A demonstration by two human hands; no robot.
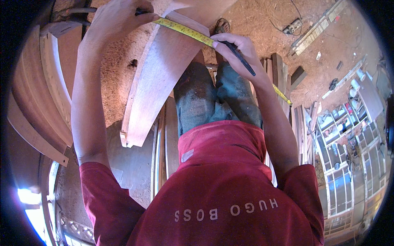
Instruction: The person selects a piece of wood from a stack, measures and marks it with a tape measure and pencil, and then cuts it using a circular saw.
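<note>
Red cloth of our shirt (230,180) fills the foreground, with both forearms reaching past it. Our left hand (117,20) pinches the yellow tape (184,29) near its upper left stretch, a dark piece showing at the fingers; whether that is the case, we cannot tell. Our right hand (242,45) grips the tape between thumb and fingers and also holds a slim dark tool (242,60), its tip toward our forearm.

Between our hands the tape slopes down to the right over the upper part of the pale board (160,74); whether it touches the wood is unclear. Beyond our right hand, its tail runs on past the wrist, down and rightward. The board's long axis lies aslant, from its narrow end at lower left to the upper right, so the tape runs crosswise to it. To read well, we should draw this span taut, lay it flat and square to the edge, and sight from straight above.

Farther out, curved timbers (37,90) stand at left, and pale frames (340,188) spread at far right.
</note>
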